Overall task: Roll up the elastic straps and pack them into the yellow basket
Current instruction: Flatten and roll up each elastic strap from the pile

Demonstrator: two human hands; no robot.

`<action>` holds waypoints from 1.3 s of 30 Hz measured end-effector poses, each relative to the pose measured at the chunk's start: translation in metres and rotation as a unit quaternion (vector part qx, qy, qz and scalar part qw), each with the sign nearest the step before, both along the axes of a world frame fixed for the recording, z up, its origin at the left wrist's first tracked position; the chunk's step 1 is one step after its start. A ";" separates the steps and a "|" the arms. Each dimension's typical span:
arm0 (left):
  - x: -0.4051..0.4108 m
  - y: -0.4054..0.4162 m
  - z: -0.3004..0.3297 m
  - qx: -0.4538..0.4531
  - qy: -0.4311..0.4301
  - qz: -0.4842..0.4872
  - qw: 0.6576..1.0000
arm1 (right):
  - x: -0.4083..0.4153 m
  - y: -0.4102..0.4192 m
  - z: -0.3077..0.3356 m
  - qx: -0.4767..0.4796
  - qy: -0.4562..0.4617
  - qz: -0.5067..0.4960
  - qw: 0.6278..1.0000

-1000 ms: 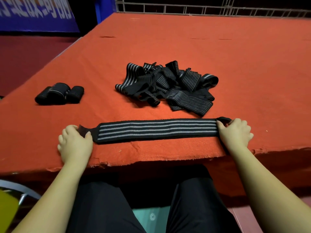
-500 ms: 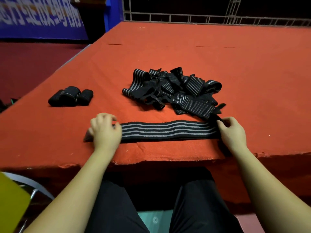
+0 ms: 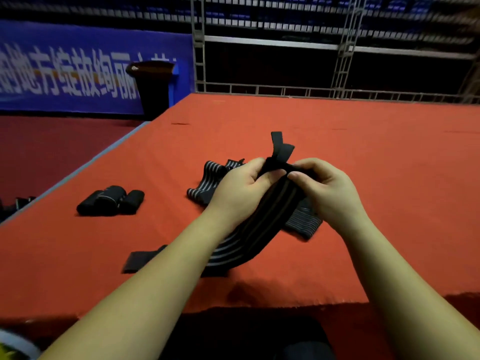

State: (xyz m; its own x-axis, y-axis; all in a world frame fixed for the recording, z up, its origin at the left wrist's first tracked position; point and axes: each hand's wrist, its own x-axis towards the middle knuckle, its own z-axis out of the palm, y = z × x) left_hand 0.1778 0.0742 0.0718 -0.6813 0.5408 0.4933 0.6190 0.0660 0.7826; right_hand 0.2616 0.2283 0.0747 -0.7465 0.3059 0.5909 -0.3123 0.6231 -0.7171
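Gripping one end of a striped elastic strap (image 3: 255, 229), both hands are raised together above the red-covered bench (image 3: 376, 178). Head view: the left hand (image 3: 240, 193) has its fingers curled round the strap's upper end from the left, and the right hand (image 3: 330, 193) pinches the same end from the right, thumb and fingers closed on the fabric; the two hands almost touch. Two short black tabs (image 3: 281, 148) of the strap stand up just beyond the fingertips. From the hands the strap hangs down and toward the near left, passing behind the left forearm, and its plain black tail end (image 3: 141, 261) lies flat on the bench near the front edge. A loose pile of unrolled straps (image 3: 207, 183) lies on the bench just beyond and beneath the hands, partly hidden by them; one ribbed part of it shows to the right below the right wrist. Three rolled straps (image 3: 110, 201) lie side by side, touching, well to the left of the pile and near the bench's left edge. A small yellow patch (image 3: 5, 353) shows at the near left corner, too cropped to identify. Beyond the bench stand a blue banner (image 3: 78, 68), a dark bin (image 3: 153, 87) and a metal railing (image 3: 311, 89).
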 end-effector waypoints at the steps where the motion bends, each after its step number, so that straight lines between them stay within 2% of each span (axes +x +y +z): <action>1: 0.004 -0.002 0.011 0.026 0.016 0.000 1.000 | 0.000 -0.004 0.009 -0.017 0.014 0.016 1.000; 3: 0.012 -0.006 0.034 0.083 0.029 -0.002 0.996 | -0.001 -0.012 0.029 -0.049 0.046 0.045 0.997; 10: 0.029 -0.025 0.095 0.232 -0.039 -0.039 0.971 | 0.003 -0.041 0.087 -0.122 0.104 0.167 0.973; 17: 0.042 -0.039 0.107 0.229 -0.044 -0.067 0.970 | 0.012 -0.060 0.110 -0.122 0.123 0.166 0.971; 22: 0.040 -0.045 0.093 0.231 -0.095 -0.049 0.967 | 0.010 -0.060 0.099 -0.115 0.071 0.178 0.975; 25: 0.037 -0.048 0.080 0.235 -0.081 -0.018 0.968 | 0.007 -0.056 0.087 -0.142 0.031 0.207 0.968; 28: 0.032 -0.051 0.061 0.241 -0.103 -0.020 0.965 | 0.004 -0.052 0.068 -0.216 -0.005 0.264 0.940; 33: 0.032 -0.064 0.024 0.271 -0.196 -0.061 0.941 | -0.005 -0.051 0.018 -0.295 -0.078 0.330 0.893; 39: 0.021 -0.066 -0.027 0.282 -0.311 -0.090 0.903 | -0.022 -0.058 -0.041 -0.395 -0.090 0.340 0.849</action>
State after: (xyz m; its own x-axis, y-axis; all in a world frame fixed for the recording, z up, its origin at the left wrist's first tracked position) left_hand 0.1984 0.0087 0.0451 -0.8481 0.4522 0.2761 0.0085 -0.5094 0.8605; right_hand 0.2393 0.1706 0.0338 -0.9656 0.0163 0.2596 -0.2483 -0.3547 -0.9014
